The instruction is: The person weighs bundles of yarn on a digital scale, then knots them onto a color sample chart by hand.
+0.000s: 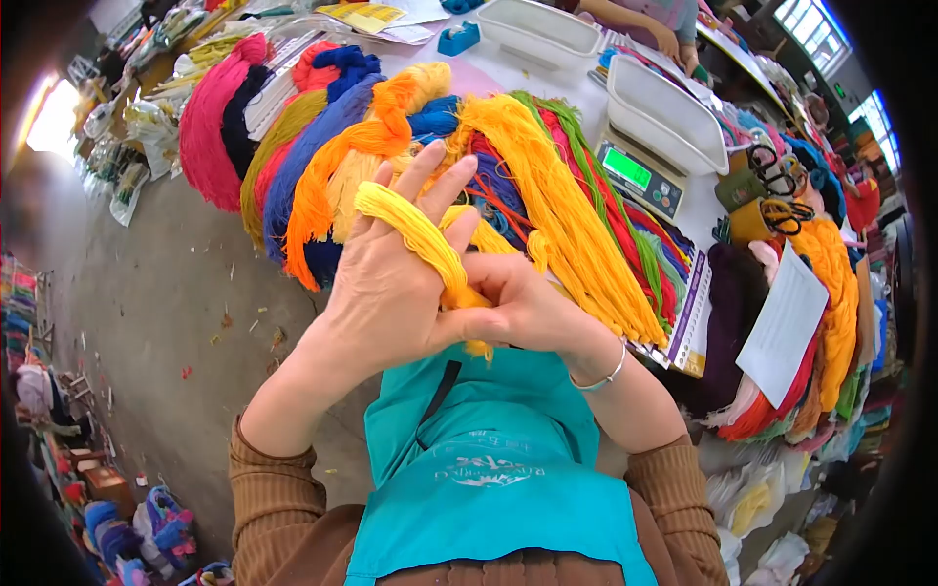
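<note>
A bundle of yellow yarn (415, 234) loops over the fingers of my left hand (386, 269), which are stretched up and spread. The loop runs down across the back of that hand to its thumb side. There my right hand (518, 303) pinches the yarn with its fingers closed, touching my left thumb. A short yarn end shows below the pinch. Just beyond my hands, skeins lie at the table edge: an orange skein (381, 137), a blue skein (318, 151) and a long golden-yellow skein (576, 225).
A digital scale (640, 176) with a green display stands on the table, a white tray (664, 112) above it. Another white tray (542, 34) sits farther back, near a person's arm (645, 24). Scissors (772, 171) and a paper sheet (782, 322) are at right.
</note>
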Demonstrator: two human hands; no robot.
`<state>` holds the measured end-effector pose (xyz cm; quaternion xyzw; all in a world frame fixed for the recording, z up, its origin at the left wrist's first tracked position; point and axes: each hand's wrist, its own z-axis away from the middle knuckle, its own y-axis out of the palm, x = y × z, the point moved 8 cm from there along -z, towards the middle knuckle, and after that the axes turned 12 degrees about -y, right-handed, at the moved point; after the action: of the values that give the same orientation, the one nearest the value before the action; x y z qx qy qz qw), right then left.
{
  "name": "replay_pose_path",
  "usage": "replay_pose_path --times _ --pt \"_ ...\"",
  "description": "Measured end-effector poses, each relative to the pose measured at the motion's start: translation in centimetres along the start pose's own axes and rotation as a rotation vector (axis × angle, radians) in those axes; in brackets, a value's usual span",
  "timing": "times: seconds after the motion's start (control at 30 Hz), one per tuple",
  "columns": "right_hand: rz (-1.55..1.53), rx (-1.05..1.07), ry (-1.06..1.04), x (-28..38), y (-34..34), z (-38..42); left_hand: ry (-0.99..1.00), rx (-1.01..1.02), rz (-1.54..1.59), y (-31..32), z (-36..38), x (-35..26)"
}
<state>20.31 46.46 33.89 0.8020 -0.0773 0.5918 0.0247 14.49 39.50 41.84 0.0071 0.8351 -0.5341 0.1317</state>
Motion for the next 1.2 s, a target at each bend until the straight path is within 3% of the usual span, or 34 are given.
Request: replay_pose_path --times 0.1,0.2,0.3,0.37,0.4,0.47,0.53,0.57,0.63,0.7,0.73,0.83,0.87,0.93,0.97,1.03,1.1,1.2 --pt "-0.223 -0.039 0.149 0.5 -0.5 1.2 -0.025 0.018 0.136 0.7 -0.5 1.0" --pt "-0.223 -0.105 0.089 2.4 -1.6 2.6 -0.267 0.564 1.069 4.8 0.5 1.9" --pt "-0.215 -0.188 -0.057 2.6 -2.5 5.3 -0.356 0.794 1.227 7.4 2.0 -1.1" --pt "-0.288 -0.349 -0.108 2.7 -3.1 7.8 -0.260 0.537 1.168 5.5 0.8 -2.4" --pt "-0.316 -0.367 -0.081 2.0 -3.6 9.5 -0.335 0.272 1.017 4.6 0.9 -1.4" --pt "-0.317 -0.421 -0.012 0.4 -4.7 13.0 -0.076 -0.002 0.958 0.2 -0.6 -4.7" --pt "-0.421 -0.510 0.059 -1.7 -5.3 16.8 0.057 -0.236 0.875 -3.0 -0.5 -7.9" --pt "-0.397 -0.504 0.059 -2.8 -5.6 18.7 0.067 -0.190 1.164 -3.0 -0.9 -9.5" --pt "-0.433 -0.609 -0.101 -1.9 -5.9 21.2 0.188 -0.005 1.158 -2.3 -2.0 -13.5" --pt "0.034 -0.687 -0.216 3.0 -7.4 23.6 0.334 0.357 1.004 -0.8 -3.1 -18.3" --pt "0.349 -0.699 -0.258 5.8 -7.9 25.1 0.354 0.372 1.005 -0.2 -3.6 -20.0" --pt "0.274 -0.730 -0.269 8.4 -6.7 29.1 0.604 0.629 0.899 3.0 -3.0 -28.0" --pt "0.296 -0.778 -0.392 10.1 -6.9 30.2 0.634 0.744 0.972 3.8 -2.6 -30.0" --pt "-0.111 -0.939 -0.165 7.3 -6.6 36.2 0.751 0.756 1.038 4.5 -2.6 -32.8" --pt "-0.002 -1.293 -0.253 9.8 -6.7 39.2 0.782 0.700 1.101 5.1 -2.9 -33.5" --pt "-0.079 -1.278 -0.454 11.3 -7.2 45.7 0.733 0.640 0.976 6.0 -3.8 -33.5" --pt "0.230 -1.561 -0.308 13.4 -6.7 53.7 0.633 0.689 0.897 7.8 -4.5 -32.1" --pt "0.435 -1.777 -0.043 13.5 -5.2 64.2 0.403 0.800 0.900 11.2 -4.6 -28.6"
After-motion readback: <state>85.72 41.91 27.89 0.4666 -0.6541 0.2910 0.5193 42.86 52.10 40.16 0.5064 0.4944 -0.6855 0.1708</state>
